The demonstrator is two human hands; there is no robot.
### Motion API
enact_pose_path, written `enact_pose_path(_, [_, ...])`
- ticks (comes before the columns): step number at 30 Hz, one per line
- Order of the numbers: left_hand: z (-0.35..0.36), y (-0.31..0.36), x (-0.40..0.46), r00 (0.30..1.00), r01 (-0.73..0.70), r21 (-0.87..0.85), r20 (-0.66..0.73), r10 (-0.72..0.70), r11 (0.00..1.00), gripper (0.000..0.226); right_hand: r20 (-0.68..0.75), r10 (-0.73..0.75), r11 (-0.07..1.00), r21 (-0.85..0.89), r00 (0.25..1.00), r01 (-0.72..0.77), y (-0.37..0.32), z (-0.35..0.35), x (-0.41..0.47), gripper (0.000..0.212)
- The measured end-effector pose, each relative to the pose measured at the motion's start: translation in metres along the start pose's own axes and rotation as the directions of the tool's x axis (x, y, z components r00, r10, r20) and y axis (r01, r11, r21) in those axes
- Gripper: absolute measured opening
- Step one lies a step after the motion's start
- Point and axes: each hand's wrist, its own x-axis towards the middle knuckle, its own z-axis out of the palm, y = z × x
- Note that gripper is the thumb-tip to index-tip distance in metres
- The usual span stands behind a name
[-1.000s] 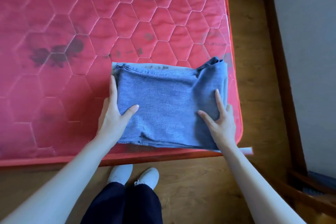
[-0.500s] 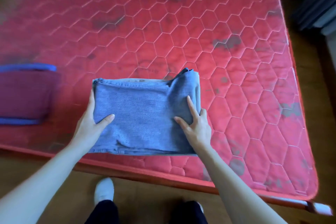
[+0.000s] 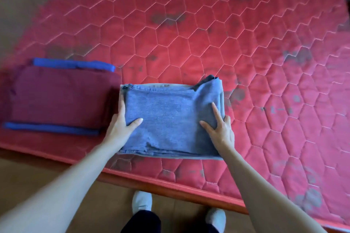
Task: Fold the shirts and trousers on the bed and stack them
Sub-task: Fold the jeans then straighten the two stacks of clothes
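Observation:
Folded blue denim trousers (image 3: 170,119) form a thick rectangle held just above the red quilted mattress (image 3: 246,62) near its front edge. My left hand (image 3: 121,128) grips the left side, thumb on top and fingers underneath. My right hand (image 3: 219,128) grips the right side the same way, with index finger and thumb spread on the top. To the left lies a folded maroon garment (image 3: 56,98) on top of a folded blue one (image 3: 73,64), whose edges show at the back and front.
The mattress has dark stains and a red piped edge (image 3: 170,181) along the front. Wooden floor (image 3: 37,172) lies below it, where my white shoes (image 3: 142,202) and dark trouser legs stand. Bare mattress stretches behind and to the right.
I have carried the folded denim trousers leftward along the bed's front edge, with both hands gripping them. The maroon and blue stack has come into view and now sits right beside them.

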Motion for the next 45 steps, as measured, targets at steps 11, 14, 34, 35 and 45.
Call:
enact_pose_path(11, [0.031,0.025,0.004,0.726,-0.548,0.706,0.136,0.674,0.449,0.065,0.051,-0.523,0.756,-0.434,0.851,0.491,-0.068,0.039,0.011,0.064])
enact_pose_path(14, [0.041,0.021,0.022,0.833,-0.474,0.747,0.209,0.512,0.467,0.070,0.148,-0.461,0.753,-0.456,0.875,0.474,-0.070,0.060,0.027,0.067])
enact_pose_path(34, [-0.078,-0.022,0.018,0.941,-0.189,0.760,-0.041,0.335,0.622,0.056,0.000,-0.633,0.773,-0.042,0.774,0.633,-0.190,0.097,-0.028,0.059])
enact_pose_path(35, [-0.094,-0.029,0.021,0.946,-0.163,0.763,-0.059,0.318,0.625,0.054,0.014,-0.652,0.758,-0.011,0.758,0.652,-0.208,0.105,-0.032,0.058])
enact_pose_path(45, [-0.219,-0.131,0.075,0.997,0.056,0.756,-0.080,0.007,0.652,0.066,0.110,-0.324,0.920,-0.195,0.940,0.340,-0.303,0.220,-0.021,0.072])
